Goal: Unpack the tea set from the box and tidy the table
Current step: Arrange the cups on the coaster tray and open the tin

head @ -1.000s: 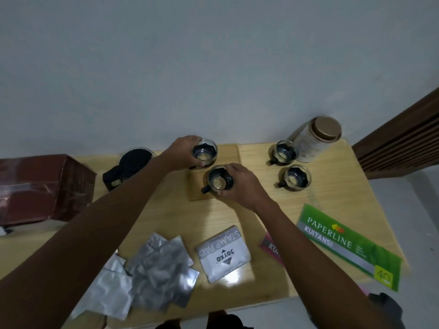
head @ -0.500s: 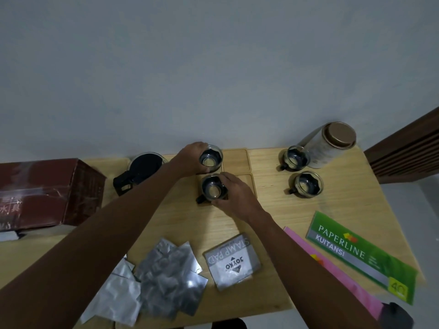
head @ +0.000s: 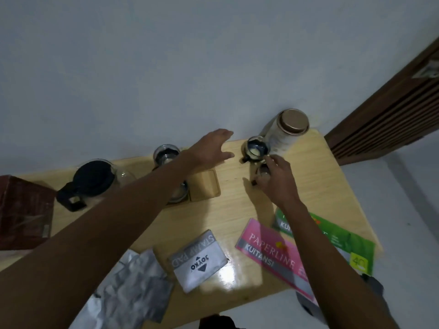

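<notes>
1. Head view: the left hand point(head: 212, 148) reaches over the wooden counter point(head: 308, 186) with fingers spread and straight, holding nothing, hovering near the back edge.
2. The right hand point(head: 276, 179) has its fingers curled over a small glass cup point(head: 261, 170), mostly hidden beneath it; whether it truly grips the cup I cannot tell.
3. Another glass cup point(head: 256, 149) stands just behind that hand, beside a tall canister point(head: 285, 134) with a copper lid.
4. A wooden tray point(head: 205, 185) lies mid-counter; a cup point(head: 179, 192) sits at its left edge, partly under the left forearm, and a further cup point(head: 165, 154) stands behind it.
5. A glass teapot point(head: 91, 180) with a black lid stands to the left, near the dark red box point(head: 23, 210).
6. Nearer the front lie foil packets point(head: 126, 290), a stamp pad point(head: 198, 260), a pink receipt book point(head: 273, 255) and a green one point(head: 344, 243).
</notes>
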